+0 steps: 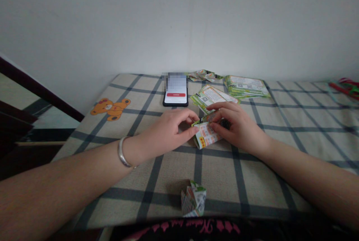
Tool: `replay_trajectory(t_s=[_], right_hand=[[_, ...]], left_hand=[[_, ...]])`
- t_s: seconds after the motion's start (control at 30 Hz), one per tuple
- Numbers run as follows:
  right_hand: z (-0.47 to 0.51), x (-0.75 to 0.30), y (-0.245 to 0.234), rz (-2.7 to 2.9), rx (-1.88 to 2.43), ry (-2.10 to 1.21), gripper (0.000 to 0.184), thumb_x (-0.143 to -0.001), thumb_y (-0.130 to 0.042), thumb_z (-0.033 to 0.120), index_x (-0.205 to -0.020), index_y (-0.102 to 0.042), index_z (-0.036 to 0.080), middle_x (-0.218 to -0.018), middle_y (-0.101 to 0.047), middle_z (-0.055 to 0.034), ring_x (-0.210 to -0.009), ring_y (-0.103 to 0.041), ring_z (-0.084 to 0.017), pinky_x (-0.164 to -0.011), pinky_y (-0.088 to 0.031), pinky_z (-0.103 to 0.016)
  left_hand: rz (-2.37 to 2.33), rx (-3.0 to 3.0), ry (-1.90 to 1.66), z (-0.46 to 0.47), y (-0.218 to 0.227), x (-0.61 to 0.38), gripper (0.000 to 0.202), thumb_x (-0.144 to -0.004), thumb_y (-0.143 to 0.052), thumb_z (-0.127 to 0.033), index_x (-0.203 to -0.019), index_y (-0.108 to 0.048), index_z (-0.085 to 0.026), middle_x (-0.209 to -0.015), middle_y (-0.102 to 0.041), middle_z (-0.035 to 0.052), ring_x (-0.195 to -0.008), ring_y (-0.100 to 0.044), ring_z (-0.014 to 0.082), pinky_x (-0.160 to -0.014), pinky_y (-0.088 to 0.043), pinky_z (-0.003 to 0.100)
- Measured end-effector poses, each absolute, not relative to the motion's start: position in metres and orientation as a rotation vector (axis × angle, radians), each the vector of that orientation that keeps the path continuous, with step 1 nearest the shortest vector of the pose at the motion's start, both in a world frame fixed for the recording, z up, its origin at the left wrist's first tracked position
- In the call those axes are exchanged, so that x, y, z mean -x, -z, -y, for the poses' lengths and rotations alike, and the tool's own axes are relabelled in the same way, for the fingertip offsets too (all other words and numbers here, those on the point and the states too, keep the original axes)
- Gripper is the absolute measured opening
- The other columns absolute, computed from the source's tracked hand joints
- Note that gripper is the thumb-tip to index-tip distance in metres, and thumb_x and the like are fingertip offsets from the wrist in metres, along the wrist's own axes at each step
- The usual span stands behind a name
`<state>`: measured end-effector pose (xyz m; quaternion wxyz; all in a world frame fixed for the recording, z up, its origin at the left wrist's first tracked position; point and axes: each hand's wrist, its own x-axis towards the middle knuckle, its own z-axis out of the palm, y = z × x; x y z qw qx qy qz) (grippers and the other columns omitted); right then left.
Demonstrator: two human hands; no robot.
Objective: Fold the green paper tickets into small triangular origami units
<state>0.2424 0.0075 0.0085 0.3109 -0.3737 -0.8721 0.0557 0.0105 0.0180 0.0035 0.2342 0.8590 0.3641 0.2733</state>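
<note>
A partly folded printed leaflet [206, 133], white, green and orange, is held between my two hands over the checked tablecloth. My left hand [179, 127] pinches its left edge between thumb and fingers. From the other side my right hand [235, 123] grips the upper right part, thumb in front and fingers behind. Just beyond my right fingers lie a few flat leaflets [211, 97], fanned out. Close to the table's front edge sits a small folded paper piece [194, 198] made from similar printed paper.
A phone [175, 90] with a lit screen lies near the wall. Beside it are crumpled or folded leaflets [204, 75], and farther right a stack of leaflets [246, 86]. A red and green item [347, 87] lies at the far right. The tablecloth [134, 121] has a bear picture [110, 109].
</note>
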Motion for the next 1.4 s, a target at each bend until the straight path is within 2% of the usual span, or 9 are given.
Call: replay_trajectory(t_s=[0.3,0.47,0.53,0.63,0.77,1.0,1.23,1.4], right_hand=[[-0.0129,-0.2439,-0.0033,2.262,0.944,-0.243,0.004,-0.084,-0.065,0.02,-0.088,-0.066,0.022,-0.112,-0.065,-0.0082,-0.106,-0.059,-0.02,-0.092,-0.048,-0.039],[-0.0126,-0.2448,-0.0029,2.206,0.997,-0.314,0.013,-0.082,-0.065,0.021,-0.096,-0.063,0.021,-0.11,-0.065,-0.0081,-0.105,-0.059,-0.02,-0.092,-0.048,-0.039],[-0.0115,-0.246,-0.0033,2.176,1.076,-0.344,0.022,-0.082,-0.065,0.022,-0.103,-0.061,0.021,-0.109,-0.064,-0.0076,-0.1,-0.06,-0.021,-0.085,-0.05,-0.037],[-0.0095,-0.2478,-0.0049,2.119,1.219,-0.472,0.027,-0.085,-0.06,0.029,-0.11,-0.059,0.02,-0.105,-0.064,-0.0073,-0.082,-0.061,-0.018,-0.066,-0.051,-0.032],[-0.0079,-0.2482,-0.0076,2.069,1.266,-0.692,0.02,-0.087,-0.055,0.033,-0.101,-0.06,0.019,-0.087,-0.066,-0.0043,-0.063,-0.056,-0.014,-0.052,-0.046,-0.027],[-0.0067,-0.2479,-0.0089,2.114,1.265,-0.65,0.017,-0.079,-0.061,0.03,-0.091,-0.061,0.018,-0.08,-0.062,-0.0028,-0.067,-0.053,-0.014,-0.055,-0.041,-0.026],[-0.0099,-0.2485,-0.0016,2.051,1.296,-0.716,0.02,-0.076,-0.068,0.033,-0.087,-0.059,0.02,-0.062,-0.051,0.0046,-0.053,-0.042,-0.01,-0.047,-0.034,-0.023],[-0.0107,-0.2476,-0.0008,2.029,1.31,-0.675,0.016,-0.076,-0.069,0.032,-0.079,-0.061,0.019,-0.058,-0.051,0.0041,-0.052,-0.042,-0.01,-0.046,-0.032,-0.023]], left_hand=[[-1.044,-2.332,-0.745,-0.0169,-0.0058,-0.012,0.015,-0.082,-0.062,-0.016,-0.096,-0.064,-0.02,-0.087,-0.067,-0.0028,-0.078,-0.061,0.0104,-0.072,-0.046,0.024],[-1.1,-2.241,-0.766,-0.0184,-0.0068,-0.0103,0.014,-0.084,-0.059,-0.018,-0.096,-0.064,-0.022,-0.087,-0.068,-0.004,-0.078,-0.061,0.01,-0.07,-0.047,0.023],[-1.105,-2.216,-0.784,-0.0187,-0.0071,-0.0095,0.014,-0.084,-0.058,-0.018,-0.096,-0.064,-0.022,-0.089,-0.069,-0.0038,-0.079,-0.062,0.0104,-0.07,-0.048,0.022],[-1.101,-2.202,-0.825,-0.0185,-0.0074,-0.0084,0.015,-0.085,-0.056,-0.017,-0.097,-0.065,-0.022,-0.091,-0.069,-0.0026,-0.082,-0.063,0.0114,-0.072,-0.05,0.023],[-1.114,-2.197,-0.859,-0.0188,-0.0075,-0.007,0.016,-0.087,-0.055,-0.019,-0.098,-0.065,-0.021,-0.094,-0.07,-0.0007,-0.085,-0.064,0.0132,-0.075,-0.052,0.026],[-1.163,-2.168,-0.889,-0.0229,-0.0056,-0.0044,0.015,-0.088,-0.055,-0.022,-0.099,-0.065,-0.02,-0.095,-0.069,-0.0005,-0.086,-0.064,0.014,-0.078,-0.051,0.028],[-1.142,-2.102,-0.894,-0.0252,-0.0012,-0.0033,0.016,-0.089,-0.055,-0.026,-0.1,-0.065,-0.02,-0.095,-0.07,-0.0001,-0.083,-0.065,0.0133,-0.075,-0.051,0.028],[-1.117,-2.111,-0.887,-0.0242,-0.0017,-0.003,0.018,-0.09,-0.053,-0.026,-0.103,-0.064,-0.021,-0.096,-0.07,0.0004,-0.083,-0.065,0.0134,-0.074,-0.052,0.028]])
